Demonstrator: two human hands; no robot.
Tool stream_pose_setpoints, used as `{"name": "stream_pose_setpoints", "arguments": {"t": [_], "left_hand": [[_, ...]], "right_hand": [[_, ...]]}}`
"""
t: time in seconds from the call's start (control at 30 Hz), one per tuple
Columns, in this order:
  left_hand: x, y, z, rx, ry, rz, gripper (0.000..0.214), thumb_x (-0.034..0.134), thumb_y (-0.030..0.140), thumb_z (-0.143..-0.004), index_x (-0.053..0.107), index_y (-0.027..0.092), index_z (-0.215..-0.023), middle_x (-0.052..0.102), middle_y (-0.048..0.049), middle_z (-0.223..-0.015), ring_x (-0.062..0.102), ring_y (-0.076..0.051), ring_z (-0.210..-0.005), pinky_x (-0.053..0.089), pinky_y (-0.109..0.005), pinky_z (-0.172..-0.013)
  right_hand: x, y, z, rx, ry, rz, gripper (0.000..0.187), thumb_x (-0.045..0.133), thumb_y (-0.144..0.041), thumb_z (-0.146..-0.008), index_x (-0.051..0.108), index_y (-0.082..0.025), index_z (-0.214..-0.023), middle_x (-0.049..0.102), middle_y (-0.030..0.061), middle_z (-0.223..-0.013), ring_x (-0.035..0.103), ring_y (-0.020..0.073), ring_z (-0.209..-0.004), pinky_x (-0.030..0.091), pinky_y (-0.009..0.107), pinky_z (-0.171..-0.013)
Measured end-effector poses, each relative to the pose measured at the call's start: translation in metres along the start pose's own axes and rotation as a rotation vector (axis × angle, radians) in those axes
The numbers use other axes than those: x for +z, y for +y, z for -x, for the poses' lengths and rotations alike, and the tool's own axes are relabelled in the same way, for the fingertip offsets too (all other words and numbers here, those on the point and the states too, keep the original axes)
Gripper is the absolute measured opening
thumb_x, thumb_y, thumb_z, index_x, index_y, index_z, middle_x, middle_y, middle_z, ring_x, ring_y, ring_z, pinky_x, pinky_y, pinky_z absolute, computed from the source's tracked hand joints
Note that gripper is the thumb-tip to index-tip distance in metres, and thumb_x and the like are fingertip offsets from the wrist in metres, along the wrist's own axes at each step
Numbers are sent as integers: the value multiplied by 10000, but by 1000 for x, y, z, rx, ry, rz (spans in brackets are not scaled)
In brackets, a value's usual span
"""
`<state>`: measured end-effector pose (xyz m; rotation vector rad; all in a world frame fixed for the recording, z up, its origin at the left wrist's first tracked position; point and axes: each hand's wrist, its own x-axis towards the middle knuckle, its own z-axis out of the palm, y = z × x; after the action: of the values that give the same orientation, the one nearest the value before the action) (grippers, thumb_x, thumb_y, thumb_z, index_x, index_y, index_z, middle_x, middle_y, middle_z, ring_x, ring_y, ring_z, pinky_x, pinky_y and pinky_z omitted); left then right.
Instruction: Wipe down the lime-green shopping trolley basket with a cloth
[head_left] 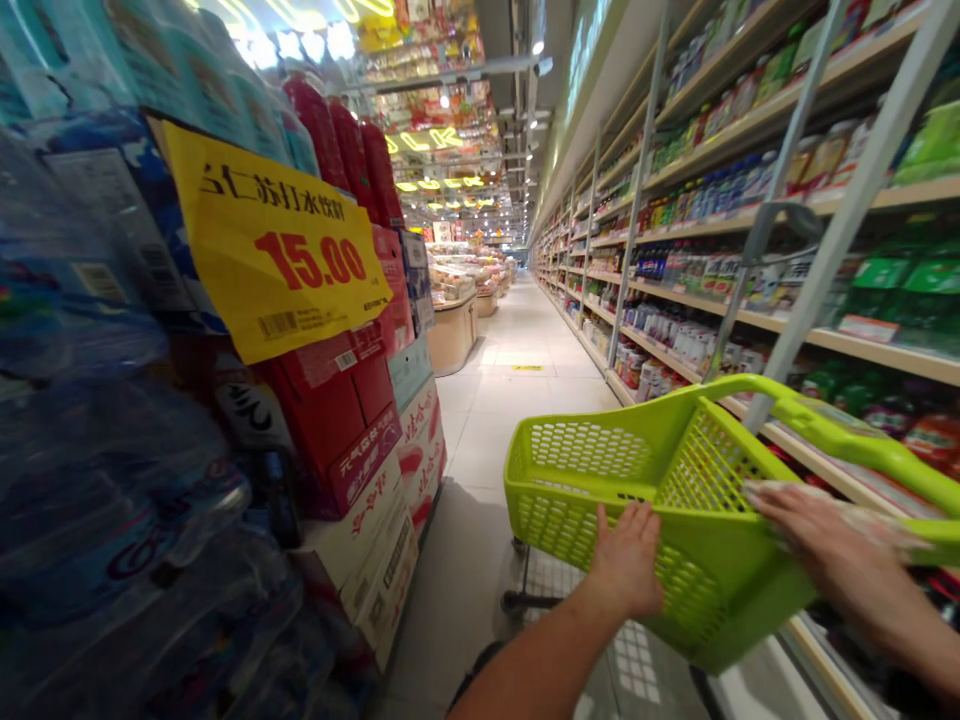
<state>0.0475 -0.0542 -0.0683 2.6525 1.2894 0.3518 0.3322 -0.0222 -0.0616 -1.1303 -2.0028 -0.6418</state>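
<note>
A lime-green plastic shopping cart [720,600] with perforated basket walls stands in front of me, turned at an angle in the aisle. My left hand [628,555] is on the near side of its basket, fingers at the top rim. At the rear part of the cart, my right hand [825,545] presses a crumpled whitish cloth [877,525] against the green rim. The cart's push handle [862,435] runs just beyond that hand. Both forearms reach in from the bottom edge. The fingertips of my right hand are partly blurred.
Stacked drink boxes [352,420] and wrapped bottles [150,520] rise close on the left, with a yellow price sign [277,245] on them. Long drink shelves [705,290] line the right side. A tiled aisle [517,330] runs ahead past rounded display counters [454,335].
</note>
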Motion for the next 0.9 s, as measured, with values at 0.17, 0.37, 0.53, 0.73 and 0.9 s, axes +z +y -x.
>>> {"name": "stream_pose_setpoints", "arguments": {"t": [0.17, 0.37, 0.53, 0.73, 0.9], "left_hand": [[-3, -1, -1, -63, -34, -48, 705, 382, 304, -704, 169, 146, -1357, 130, -32, -1461, 113, -226, -1329, 84, -533, -1067], [12, -1, -11, -99, 1, -107, 746, 397, 227, -637, 210, 139, -1354, 133, -27, -1454, 91, -208, -1335, 66, -503, -1071], [13, -1, -11, -89, 16, -160, 737, 378, 198, -636, 218, 146, -1354, 143, -24, -1448, 104, -200, -1333, 87, -507, -1065], [13, 0, -11, -100, 26, -171, 742, 386, 191, -627, 232, 159, -1352, 139, -17, -1448, 107, -199, -1332, 87, -493, -1066], [16, 0, -12, -95, 38, -155, 726, 394, 221, -642, 239, 156, -1348, 138, -22, -1449, 100, -201, -1333, 83, -489, -1068]], "right_hand": [[-13, 34, -5, 108, -108, 223, 369, 341, -203, -785, 595, -147, -1047, 580, 129, -1111, 481, 249, -1107, 390, 448, -931], [-35, 12, -10, 271, -48, 344, 353, 374, -90, -758, 606, -149, -1017, 596, 112, -1077, 498, 228, -1075, 397, 433, -936], [10, -39, -4, 14, -128, 166, 391, 362, -88, -811, 546, -219, -1130, 564, 49, -1175, 424, 178, -1175, 395, 388, -953], [-39, 7, -10, 357, 81, 176, 378, 373, -109, -768, 583, -186, -1072, 589, 82, -1122, 502, 210, -1092, 411, 421, -925], [-51, 5, -19, 449, 143, 165, 355, 379, -124, -744, 588, -173, -1027, 610, 88, -1072, 544, 207, -1017, 439, 377, -871]]}}
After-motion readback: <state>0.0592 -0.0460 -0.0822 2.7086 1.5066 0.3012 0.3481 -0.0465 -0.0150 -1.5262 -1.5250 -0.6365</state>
